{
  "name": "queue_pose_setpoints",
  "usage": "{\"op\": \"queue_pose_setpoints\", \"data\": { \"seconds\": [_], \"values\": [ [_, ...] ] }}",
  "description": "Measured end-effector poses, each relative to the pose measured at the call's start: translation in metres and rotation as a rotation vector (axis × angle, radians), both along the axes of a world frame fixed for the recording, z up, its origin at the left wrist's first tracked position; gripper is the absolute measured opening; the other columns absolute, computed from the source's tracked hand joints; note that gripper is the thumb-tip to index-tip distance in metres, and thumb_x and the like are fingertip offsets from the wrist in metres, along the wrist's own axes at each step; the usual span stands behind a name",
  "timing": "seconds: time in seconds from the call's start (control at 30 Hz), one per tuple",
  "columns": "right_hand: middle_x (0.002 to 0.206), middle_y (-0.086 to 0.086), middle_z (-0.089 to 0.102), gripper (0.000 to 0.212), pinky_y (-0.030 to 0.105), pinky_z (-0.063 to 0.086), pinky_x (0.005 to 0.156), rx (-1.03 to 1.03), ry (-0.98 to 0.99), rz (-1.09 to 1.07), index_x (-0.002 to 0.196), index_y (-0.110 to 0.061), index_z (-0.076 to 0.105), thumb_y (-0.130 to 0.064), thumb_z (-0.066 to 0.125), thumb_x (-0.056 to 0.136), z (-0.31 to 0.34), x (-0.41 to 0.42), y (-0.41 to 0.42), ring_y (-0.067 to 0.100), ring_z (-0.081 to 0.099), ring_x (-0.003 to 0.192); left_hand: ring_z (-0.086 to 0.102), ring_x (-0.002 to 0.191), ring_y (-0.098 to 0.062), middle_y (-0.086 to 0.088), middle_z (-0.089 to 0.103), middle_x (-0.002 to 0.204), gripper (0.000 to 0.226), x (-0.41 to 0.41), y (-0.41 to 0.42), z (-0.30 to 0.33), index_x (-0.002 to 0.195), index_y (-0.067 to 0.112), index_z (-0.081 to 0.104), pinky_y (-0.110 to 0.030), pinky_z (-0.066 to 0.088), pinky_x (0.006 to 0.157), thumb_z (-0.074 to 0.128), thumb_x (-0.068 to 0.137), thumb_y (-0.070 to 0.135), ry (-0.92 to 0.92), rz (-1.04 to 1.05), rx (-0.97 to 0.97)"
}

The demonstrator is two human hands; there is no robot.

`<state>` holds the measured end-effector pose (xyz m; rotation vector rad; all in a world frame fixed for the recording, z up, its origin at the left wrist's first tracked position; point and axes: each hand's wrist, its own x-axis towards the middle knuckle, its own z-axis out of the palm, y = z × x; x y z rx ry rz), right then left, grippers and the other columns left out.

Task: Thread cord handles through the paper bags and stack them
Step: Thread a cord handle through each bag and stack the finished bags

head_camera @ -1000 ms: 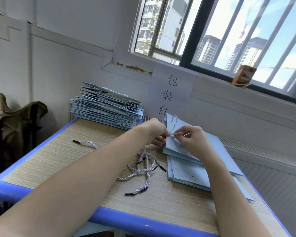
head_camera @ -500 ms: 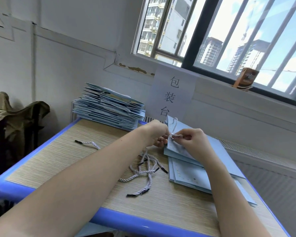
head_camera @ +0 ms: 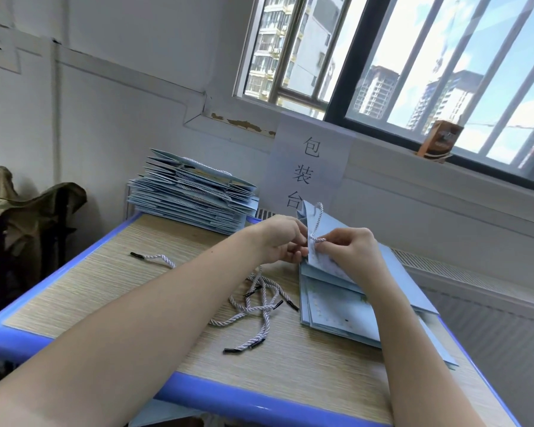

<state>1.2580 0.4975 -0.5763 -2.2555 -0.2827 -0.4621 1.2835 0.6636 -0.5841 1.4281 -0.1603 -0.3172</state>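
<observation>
**Cord barely moved – threading still mid-step on top bag**

Near edge of desk [head_camera: 74,291]: both forearms reach in from the front, nothing else there. Mid desk, a loose bunch of spare cords [head_camera: 259,303] w/ black tips lies just left of the flat bags; one single cord [head_camera: 153,258] sits apart toward the left edge. None of these shifted vs. a sec ago.

Right side of desk: low pile of unfinished bags [head_camera: 346,315], lying flat. The top bag [head_camera: 330,229] is tilted up at its far end, where both hands work.

Hands: left hand [head_camera: 279,241] has fingers curled at the bag's left edge, seemingly pinching the paper or a cord end – exact contact hidden. Right hand [head_camera: 349,248] pinches the working cord [head_camera: 316,229] close to the bag's top edge. Cord loops up above the bag, then bends back down to the fingers.

Change: very small. Across the last sec the hands stayed in nearly the same spot, right-hand fingers only regripped a bit nearer the hole; the loop above the bag looks abt the same height. So prob. the cord end is still being fed or pulled through a hole, not yet seated.

Far-left corner: tall stack of finished bags [head_camera: 191,195] w/ handles, unchanged – current bag not yet added. Beyond, a paper sign [head_camera: 312,161] on the wall under the window [head_camera: 413,72].
</observation>
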Motion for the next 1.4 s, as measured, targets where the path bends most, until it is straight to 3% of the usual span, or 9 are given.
{"op": "queue_pose_setpoints", "data": {
  "seconds": [0.3,0.53,0.67,0.77,0.97,1.07,1.13,1.27,1.4],
  "values": [
    [0.073,-0.002,0.07,0.013,0.031,0.048,0.069,0.153,0.077,0.022,0.084,-0.017,0.066,-0.015,0.079,0.084,0.005,0.0,-0.004,0.014,0.061,0.07,0.043,0.044,-0.012,-0.01,0.058,0.075,0.032,-0.001,0.005,0.0,0.102,0.016,0.056,-0.021,0.037,0.038,0.054,0.089,-0.014,-0.14,-0.04,0.062],
    [0.068,-0.004,0.047,0.038,0.019,0.034,0.054,0.066,0.046,0.023,0.087,-0.014,0.057,-0.047,0.076,0.083,0.004,-0.005,0.006,0.01,0.041,0.061,0.037,0.045,-0.014,-0.008,0.049,0.067,0.04,-0.006,0.001,0.005,0.098,0.014,0.058,-0.023,0.03,0.041,0.042,0.084,-0.02,-0.262,0.0,0.119],
    [0.069,-0.004,0.044,0.032,0.023,0.033,0.055,0.102,0.104,0.014,0.087,-0.015,0.056,-0.033,0.081,0.081,0.006,-0.005,0.004,0.011,0.04,0.062,0.03,0.048,-0.014,-0.004,0.047,0.062,0.04,-0.005,0.008,0.005,0.104,0.012,0.059,-0.022,0.025,0.045,0.048,0.085,-0.021,-0.267,-0.13,0.159],
    [0.067,-0.004,0.047,0.021,0.025,0.035,0.057,0.046,0.057,-0.054,0.085,-0.015,0.055,-0.023,0.073,0.081,0.005,-0.004,0.001,0.012,0.042,0.059,0.025,0.05,-0.015,-0.011,0.04,0.073,0.036,-0.004,0.015,0.004,0.102,0.018,0.07,-0.022,0.024,0.045,0.06,0.088,-0.013,-0.311,-0.18,0.277],
    [0.071,0.001,0.059,0.017,0.027,0.042,0.059,0.064,-0.021,-0.119,0.085,-0.011,0.059,-0.021,0.072,0.079,0.007,-0.006,0.0,0.015,0.052,0.063,0.046,0.06,-0.017,-0.006,0.055,0.079,0.039,0.004,0.017,0.007,0.093,0.016,0.073,-0.022,0.039,0.046,0.047,0.089,-0.013,-0.461,0.197,0.566],
    [0.069,0.001,0.061,0.016,0.028,0.043,0.059,0.116,-0.079,-0.126,0.084,-0.01,0.06,-0.02,0.072,0.078,0.008,-0.007,0.0,0.015,0.053,0.061,0.059,0.082,-0.023,-0.001,0.059,0.077,0.036,0.007,0.017,0.004,0.087,0.016,0.07,-0.032,0.051,0.069,0.048,0.085,-0.011,-0.491,0.346,0.638],
    [0.066,0.0,0.059,0.016,0.028,0.042,0.059,0.127,-0.094,-0.121,0.083,-0.009,0.06,-0.019,0.072,0.078,0.008,-0.007,0.0,0.015,0.051,0.06,0.059,0.083,-0.022,0.002,0.059,0.075,0.036,0.006,0.015,0.002,0.085,0.019,0.068,-0.034,0.053,0.075,0.047,0.083,-0.01,-0.511,0.375,0.666],
    [0.064,-0.001,0.057,0.014,0.027,0.041,0.057,0.134,-0.131,-0.095,0.081,-0.009,0.06,-0.016,0.071,0.078,0.009,-0.008,-0.001,0.013,0.048,0.057,0.052,0.068,-0.014,0.002,0.056,0.073,0.035,0.001,0.008,0.006,0.104,0.016,0.063,-0.024,0.044,0.056,0.045,0.087,-0.01,-0.611,0.318,0.618],
    [0.063,-0.003,0.055,0.013,0.022,0.04,0.056,0.116,-0.197,-0.026,0.077,-0.009,0.057,-0.01,0.07,0.077,0.009,-0.011,0.004,0.011,0.046,0.056,0.05,0.075,-0.018,0.001,0.05,0.081,0.022,0.002,0.003,0.005,0.116,0.012,0.054,-0.026,0.042,0.064,0.049,0.098,0.001,-0.613,0.283,0.576]
  ]
}}
